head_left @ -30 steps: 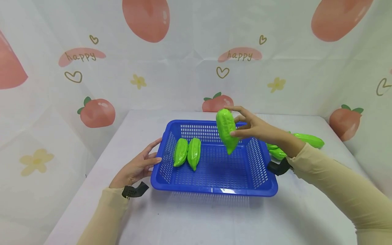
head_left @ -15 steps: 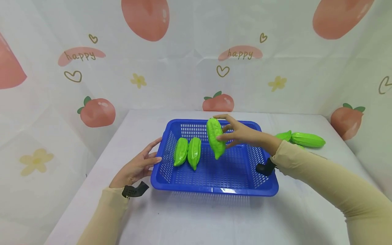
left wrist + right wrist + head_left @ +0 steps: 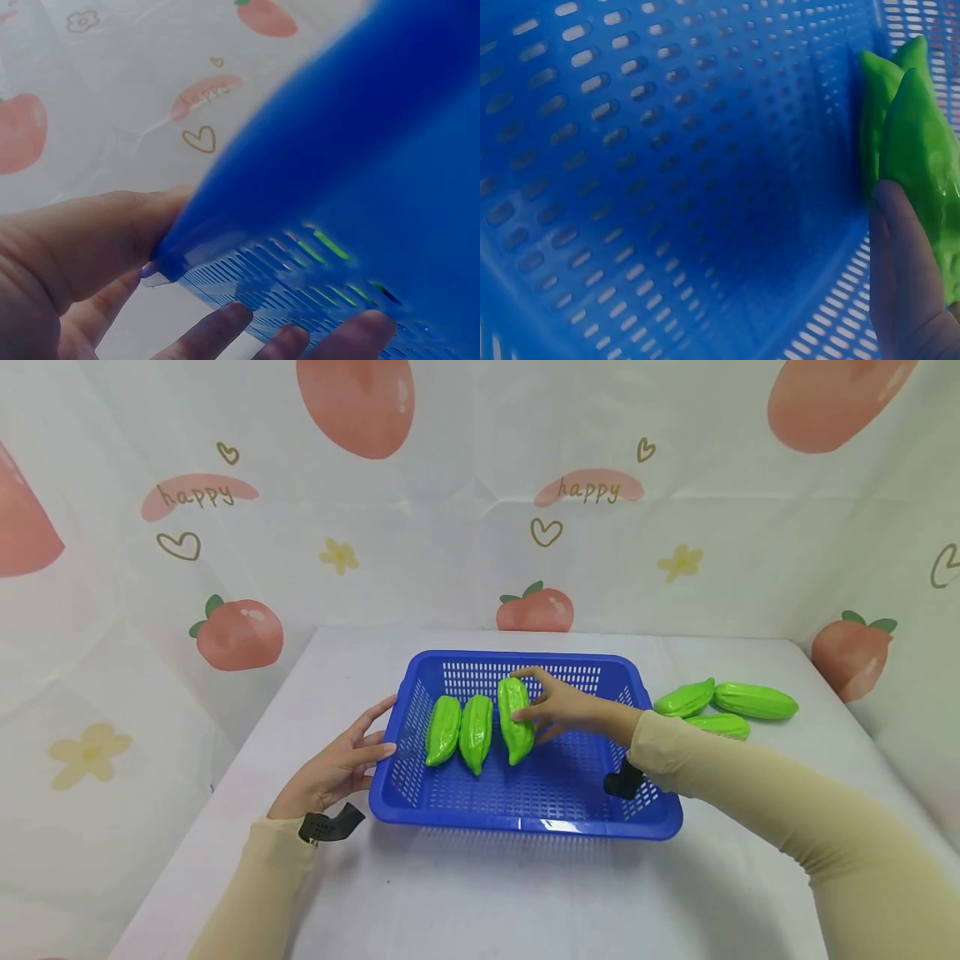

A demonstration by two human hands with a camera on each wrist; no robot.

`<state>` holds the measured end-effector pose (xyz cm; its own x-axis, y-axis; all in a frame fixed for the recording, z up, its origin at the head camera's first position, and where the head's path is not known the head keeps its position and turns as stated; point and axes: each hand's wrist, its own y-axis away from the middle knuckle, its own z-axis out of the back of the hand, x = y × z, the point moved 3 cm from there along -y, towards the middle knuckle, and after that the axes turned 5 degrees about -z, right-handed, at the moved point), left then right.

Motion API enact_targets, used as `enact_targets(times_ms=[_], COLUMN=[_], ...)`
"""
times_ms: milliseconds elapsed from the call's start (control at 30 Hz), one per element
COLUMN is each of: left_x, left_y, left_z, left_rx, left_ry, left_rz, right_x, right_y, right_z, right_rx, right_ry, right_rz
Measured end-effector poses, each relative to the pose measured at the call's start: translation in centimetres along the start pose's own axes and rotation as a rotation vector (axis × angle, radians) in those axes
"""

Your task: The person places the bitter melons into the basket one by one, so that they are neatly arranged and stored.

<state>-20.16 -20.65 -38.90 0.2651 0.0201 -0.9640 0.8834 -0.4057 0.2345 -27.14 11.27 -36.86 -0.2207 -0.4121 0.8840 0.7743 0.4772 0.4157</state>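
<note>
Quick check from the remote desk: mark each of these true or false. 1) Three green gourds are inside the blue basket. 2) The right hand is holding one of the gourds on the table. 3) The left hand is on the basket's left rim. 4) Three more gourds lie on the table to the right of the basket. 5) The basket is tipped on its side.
1) True: three green gourds lie side by side in the blue basket.
2) False: the right hand grips the rightmost gourd inside the basket.
3) True: the left hand touches the left rim.
4) True: three gourds on the table lie there.
5) False: it sits flat on the table.
</note>
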Motion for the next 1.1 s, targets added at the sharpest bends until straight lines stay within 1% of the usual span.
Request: enact_targets(times_ms=[267, 467, 667, 933, 1100], left_x=[0.0, 0.1, 0.1, 0.2, 0.1], left_y=[0.0, -0.1, -0.1, 0.0, 0.0], left_z=[0.0, 0.1, 0.0, 0.0, 0.0], left_rx=[-0.013, -0.005, 0.000, -0.009, -0.014], left_ry=[-0.011, -0.007, -0.005, -0.006, -0.010], left_rz=[0.004, 0.003, 0.000, 0.006, 0.006], right_x=[-1.3, -1.5, -1.5, -1.6, -1.6], right_y=[-1.2, -1.5, -1.4, -1.8, -1.9], right_z=[-0.8, -1.2, -1.4, -1.6, -1.6], right_rx=[-0.017, -0.027, -0.033, -0.043, -0.048], right_ry=[-0.040, -0.028, -0.054, -0.127, -0.132], right_rz=[-0.077, -0.109, -0.118, -0.118, -0.116])
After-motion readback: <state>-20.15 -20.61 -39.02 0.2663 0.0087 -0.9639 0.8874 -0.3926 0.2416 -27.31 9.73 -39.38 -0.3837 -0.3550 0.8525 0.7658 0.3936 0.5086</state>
